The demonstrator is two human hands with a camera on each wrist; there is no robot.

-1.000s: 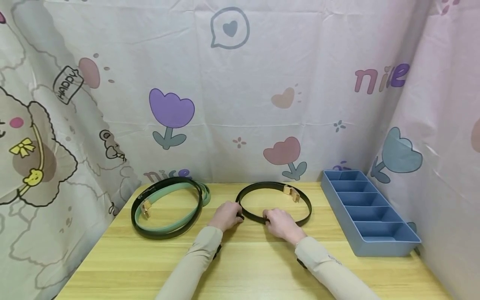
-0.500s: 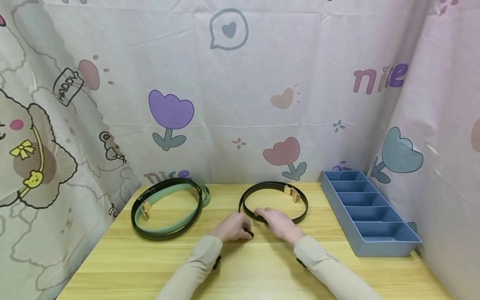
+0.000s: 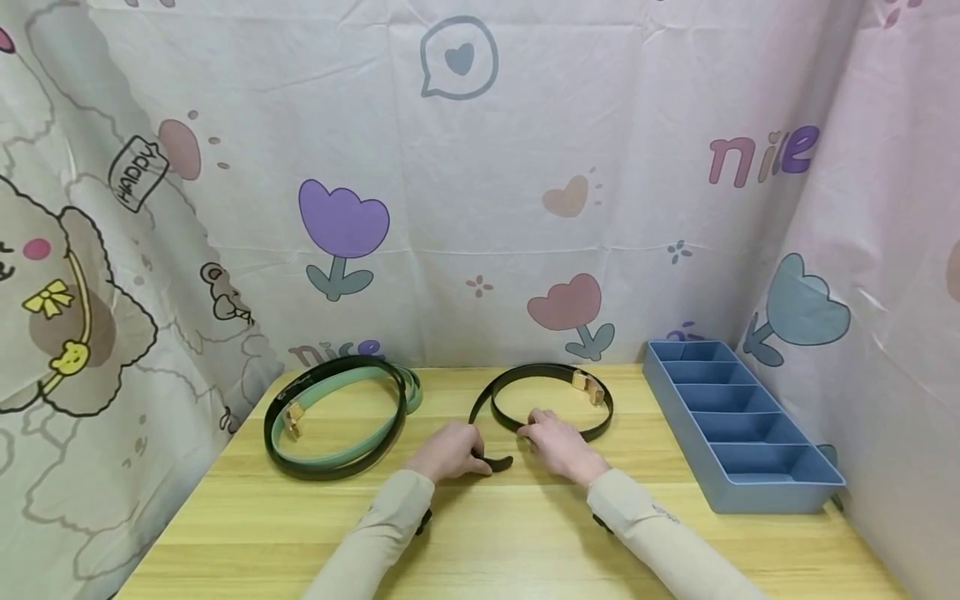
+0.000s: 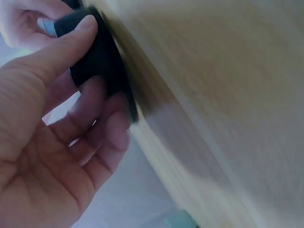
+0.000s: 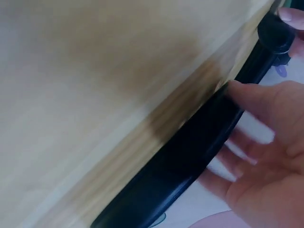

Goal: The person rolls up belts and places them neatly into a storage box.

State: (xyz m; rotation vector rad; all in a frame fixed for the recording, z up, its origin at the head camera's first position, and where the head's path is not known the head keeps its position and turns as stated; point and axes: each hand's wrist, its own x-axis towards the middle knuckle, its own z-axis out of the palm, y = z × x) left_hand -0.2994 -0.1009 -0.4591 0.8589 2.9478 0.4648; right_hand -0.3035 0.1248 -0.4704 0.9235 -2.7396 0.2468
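Observation:
A black belt (image 3: 517,377) stands on edge in a loose coil, its gold buckle (image 3: 588,387) at the coil's far right. My left hand (image 3: 446,452) pinches the belt near its free end, and the rounded tip (image 3: 501,463) sticks out towards the right. In the left wrist view, the thumb presses the black strap (image 4: 102,57) against the curled fingers. My right hand (image 3: 558,447) holds the coil's near side. In the right wrist view, its thumb lies on the upper edge of the strap (image 5: 175,156), with the fingers behind.
At the left of the wooden table (image 3: 487,550) lie a coiled mint green belt (image 3: 341,457) and another black belt (image 3: 330,474), overlapping. A blue-grey compartment box (image 3: 772,495) stands at the right. A printed curtain (image 3: 465,183) closes off the back and sides.
My left hand has drawn the belt's free end nearer and away from the coil, then slightly left. The coil has become smaller. My right hand stays at its near side.

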